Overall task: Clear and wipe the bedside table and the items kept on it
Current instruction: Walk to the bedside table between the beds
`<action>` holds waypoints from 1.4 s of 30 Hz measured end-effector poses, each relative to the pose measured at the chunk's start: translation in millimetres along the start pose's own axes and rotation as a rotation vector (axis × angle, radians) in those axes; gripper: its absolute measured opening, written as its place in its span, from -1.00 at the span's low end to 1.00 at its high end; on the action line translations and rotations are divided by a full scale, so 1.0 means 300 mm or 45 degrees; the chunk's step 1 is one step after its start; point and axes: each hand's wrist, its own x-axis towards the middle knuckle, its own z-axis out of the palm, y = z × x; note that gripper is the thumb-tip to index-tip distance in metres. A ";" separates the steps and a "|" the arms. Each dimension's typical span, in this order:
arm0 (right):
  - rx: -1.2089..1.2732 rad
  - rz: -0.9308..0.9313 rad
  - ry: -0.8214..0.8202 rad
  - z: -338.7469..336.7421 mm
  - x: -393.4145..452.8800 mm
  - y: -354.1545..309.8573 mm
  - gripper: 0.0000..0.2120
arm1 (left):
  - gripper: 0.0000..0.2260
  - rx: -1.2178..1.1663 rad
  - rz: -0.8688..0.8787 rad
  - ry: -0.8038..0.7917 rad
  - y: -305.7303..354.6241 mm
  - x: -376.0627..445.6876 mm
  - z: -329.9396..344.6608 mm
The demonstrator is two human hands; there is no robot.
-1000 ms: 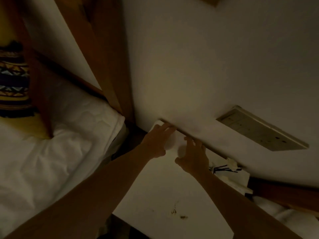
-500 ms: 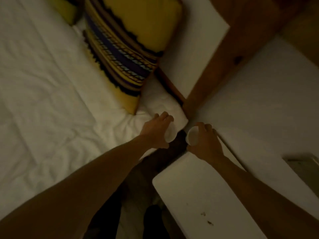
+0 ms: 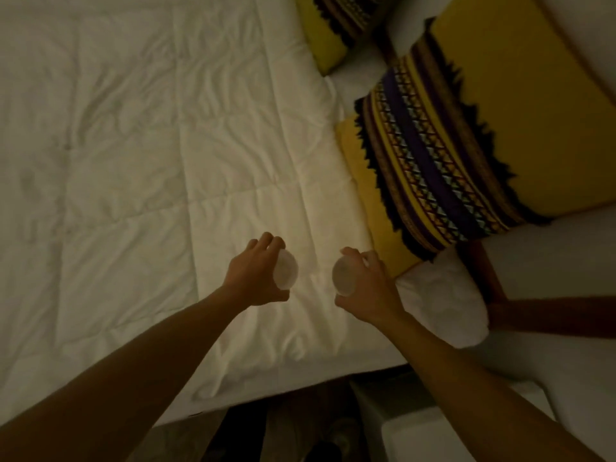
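Fingers [image 3: 266,243] of each hand curl round a clear cup [image 3: 286,270], above the bed [image 3: 133,161].

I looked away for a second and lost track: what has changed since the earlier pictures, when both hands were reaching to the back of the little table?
Both hands lifted a cup off the table and carried it left, over the bed. The left hand holds one cup, the right hand the other cup. Each hand keeps its grip; the table now shows only at the lower right corner.
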 end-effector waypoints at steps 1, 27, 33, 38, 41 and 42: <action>-0.009 -0.020 -0.017 0.020 0.030 -0.039 -0.15 | -0.19 0.001 -0.026 -0.002 -0.042 0.001 -0.002; -0.097 0.034 -0.153 0.274 0.279 -0.197 -0.04 | -0.10 -0.002 -0.138 -0.172 -0.213 0.084 0.179; -0.100 0.066 -0.154 0.216 0.196 -0.199 0.11 | 0.06 0.108 -0.103 -0.243 -0.185 0.057 0.127; -0.011 0.109 -0.027 0.140 0.065 -0.117 0.06 | 0.11 0.257 0.041 -0.214 -0.103 0.051 0.044; 0.071 0.199 0.061 0.078 -0.020 -0.036 0.01 | 0.14 0.342 0.175 -0.183 -0.008 0.073 0.002; 0.112 0.234 0.101 0.057 -0.054 -0.001 0.01 | 0.15 0.365 0.228 -0.173 0.035 0.082 -0.005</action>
